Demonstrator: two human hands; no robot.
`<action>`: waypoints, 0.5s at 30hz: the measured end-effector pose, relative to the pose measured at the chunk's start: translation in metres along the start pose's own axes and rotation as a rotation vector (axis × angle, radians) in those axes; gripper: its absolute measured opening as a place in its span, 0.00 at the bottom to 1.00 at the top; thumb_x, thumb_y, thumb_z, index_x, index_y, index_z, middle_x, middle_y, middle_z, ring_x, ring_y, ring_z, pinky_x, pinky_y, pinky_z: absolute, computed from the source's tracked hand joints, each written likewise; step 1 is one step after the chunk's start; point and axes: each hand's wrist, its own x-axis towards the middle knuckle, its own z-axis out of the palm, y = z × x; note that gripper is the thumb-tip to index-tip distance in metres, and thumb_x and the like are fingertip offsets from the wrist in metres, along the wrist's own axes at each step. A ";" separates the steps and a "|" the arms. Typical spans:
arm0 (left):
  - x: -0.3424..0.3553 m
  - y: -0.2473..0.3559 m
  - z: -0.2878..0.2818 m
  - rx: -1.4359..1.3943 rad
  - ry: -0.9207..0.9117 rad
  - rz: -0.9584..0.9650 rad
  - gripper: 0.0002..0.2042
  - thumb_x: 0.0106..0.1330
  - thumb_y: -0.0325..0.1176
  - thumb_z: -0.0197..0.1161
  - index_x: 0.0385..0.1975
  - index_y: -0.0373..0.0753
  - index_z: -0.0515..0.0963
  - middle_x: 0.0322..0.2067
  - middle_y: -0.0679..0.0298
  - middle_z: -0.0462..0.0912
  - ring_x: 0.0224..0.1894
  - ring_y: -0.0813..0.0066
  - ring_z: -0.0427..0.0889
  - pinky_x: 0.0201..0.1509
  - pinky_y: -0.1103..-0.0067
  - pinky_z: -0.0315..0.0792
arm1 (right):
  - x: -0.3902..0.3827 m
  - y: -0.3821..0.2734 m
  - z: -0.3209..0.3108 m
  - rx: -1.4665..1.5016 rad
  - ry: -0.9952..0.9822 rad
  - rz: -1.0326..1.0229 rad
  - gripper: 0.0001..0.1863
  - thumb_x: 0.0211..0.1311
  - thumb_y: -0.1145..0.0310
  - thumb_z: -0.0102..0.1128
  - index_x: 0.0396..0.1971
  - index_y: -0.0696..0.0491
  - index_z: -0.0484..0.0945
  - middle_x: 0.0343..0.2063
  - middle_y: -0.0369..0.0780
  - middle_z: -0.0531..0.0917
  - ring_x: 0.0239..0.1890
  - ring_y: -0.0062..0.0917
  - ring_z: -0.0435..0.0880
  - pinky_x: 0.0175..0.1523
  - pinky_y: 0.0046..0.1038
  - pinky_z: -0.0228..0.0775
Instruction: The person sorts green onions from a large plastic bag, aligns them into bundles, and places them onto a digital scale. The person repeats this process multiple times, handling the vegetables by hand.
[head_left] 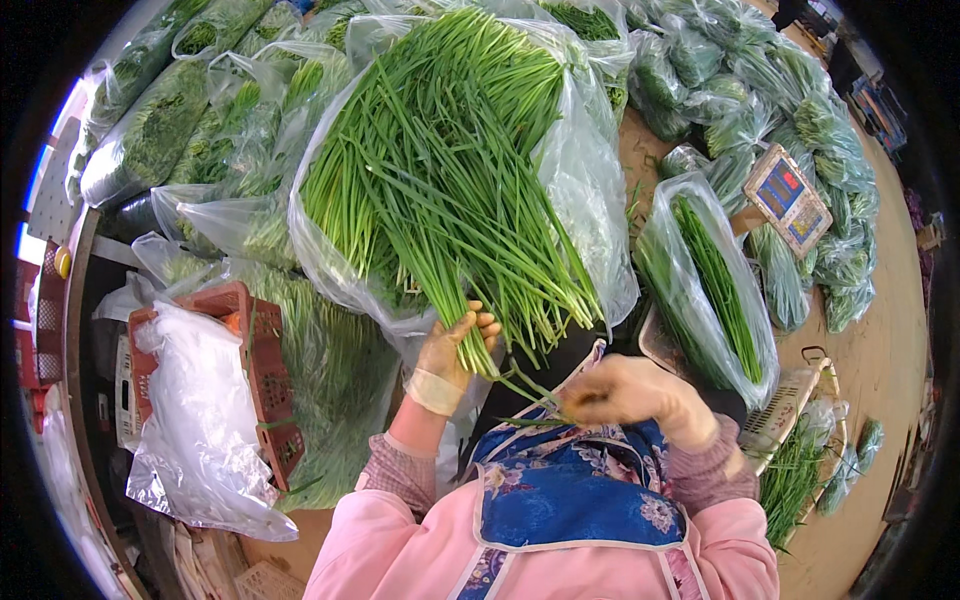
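My left hand, in a thin glove, is closed around the pale stem ends of a bunch of garlic chives. The bunch's green blades fan up and away over a large heap of garlic chives in an open clear plastic bag. To its right, my right hand, also gloved, is blurred by motion with its fingers curled in. A few loose chive blades run from the bunch's stem ends to those fingertips. Below both hands lies my blue flowered apron.
On the right, a bag of chives rests on a scale pan by its digital display. Bagged greens pile behind. A red crate with plastic bags stands left. A basket sits right, beside loose greens.
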 end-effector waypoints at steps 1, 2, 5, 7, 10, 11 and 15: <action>0.000 0.001 0.004 -0.036 0.013 0.002 0.09 0.62 0.29 0.54 0.42 0.39 0.70 0.33 0.58 0.79 0.37 0.64 0.80 0.39 0.72 0.77 | -0.016 0.011 0.002 -0.069 -0.027 0.061 0.12 0.53 0.59 0.54 0.27 0.52 0.78 0.23 0.41 0.79 0.24 0.30 0.78 0.32 0.28 0.68; 0.002 0.001 0.003 -0.051 -0.037 0.000 0.09 0.63 0.29 0.53 0.42 0.39 0.70 0.35 0.57 0.78 0.41 0.60 0.79 0.43 0.68 0.76 | -0.027 0.021 0.004 -0.180 -0.093 0.182 0.13 0.54 0.59 0.53 0.28 0.52 0.79 0.24 0.43 0.80 0.27 0.36 0.78 0.33 0.32 0.68; 0.004 -0.004 0.004 -0.069 -0.093 0.000 0.11 0.63 0.29 0.53 0.44 0.40 0.68 0.37 0.55 0.77 0.43 0.58 0.78 0.46 0.66 0.75 | -0.038 0.032 0.012 -0.526 -0.059 0.181 0.15 0.54 0.56 0.52 0.33 0.52 0.79 0.24 0.46 0.80 0.28 0.41 0.78 0.35 0.37 0.70; -0.001 -0.007 0.016 -0.050 -0.082 0.001 0.12 0.65 0.30 0.49 0.47 0.37 0.66 0.41 0.53 0.76 0.45 0.55 0.76 0.47 0.64 0.74 | -0.016 0.007 0.011 -0.406 0.003 0.127 0.21 0.53 0.55 0.55 0.46 0.47 0.74 0.22 0.40 0.80 0.28 0.34 0.80 0.33 0.31 0.71; -0.005 -0.011 0.029 -0.042 -0.130 -0.007 0.14 0.66 0.31 0.45 0.50 0.35 0.64 0.45 0.49 0.73 0.47 0.51 0.75 0.49 0.61 0.72 | 0.033 -0.018 0.030 -0.473 0.290 0.036 0.17 0.54 0.56 0.54 0.40 0.50 0.72 0.19 0.41 0.79 0.24 0.36 0.80 0.29 0.33 0.71; -0.007 -0.010 0.032 -0.038 -0.147 -0.005 0.15 0.67 0.32 0.44 0.50 0.35 0.64 0.47 0.48 0.72 0.47 0.50 0.74 0.50 0.60 0.71 | 0.052 -0.012 0.037 -0.614 0.331 0.027 0.16 0.55 0.57 0.54 0.37 0.52 0.72 0.18 0.41 0.78 0.23 0.36 0.79 0.27 0.34 0.70; -0.013 -0.005 0.032 -0.174 -0.144 -0.065 0.14 0.68 0.34 0.42 0.49 0.36 0.64 0.48 0.48 0.71 0.49 0.51 0.72 0.51 0.61 0.70 | 0.066 0.005 0.044 -0.567 0.490 -0.094 0.13 0.56 0.59 0.52 0.24 0.53 0.71 0.16 0.42 0.77 0.22 0.39 0.78 0.26 0.36 0.69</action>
